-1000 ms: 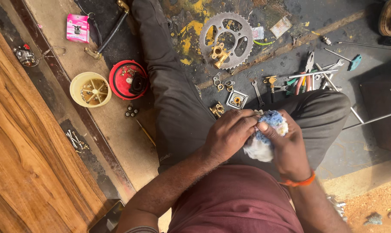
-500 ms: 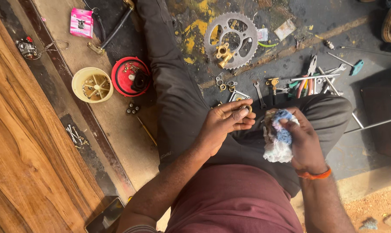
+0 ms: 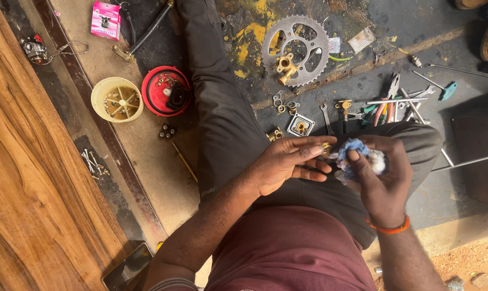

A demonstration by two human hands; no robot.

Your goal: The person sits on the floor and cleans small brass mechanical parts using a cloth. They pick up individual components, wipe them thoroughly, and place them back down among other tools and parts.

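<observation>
Person seated on the floor [image 3: 147, 161], dark-trousered legs stretched out, both hands working over the lap. Left hand [image 3: 287, 164] pinches a small brass part [image 3: 326, 147] between thumb and fingertips, other fingers loosely extended. Right hand [image 3: 381, 178], orange band at the wrist, is closed around a blue-and-white rag [image 3: 357, 153], rag touching the brass part. Taking the steel sprocket [image 3: 298, 48] as landmark: a brass fitting [image 3: 284, 67] lies inside its ring; the brass part and rag sit well below it, over the right thigh. Below the sprocket, small washers and a square plate with a brass centre [image 3: 300, 125]. Right of it, pliers and spanners [image 3: 389, 102] in a scatter. Left of it, beyond the leg, a red round lid [image 3: 155, 91] and just beside that a cream round tray [image 3: 117, 99].
</observation>
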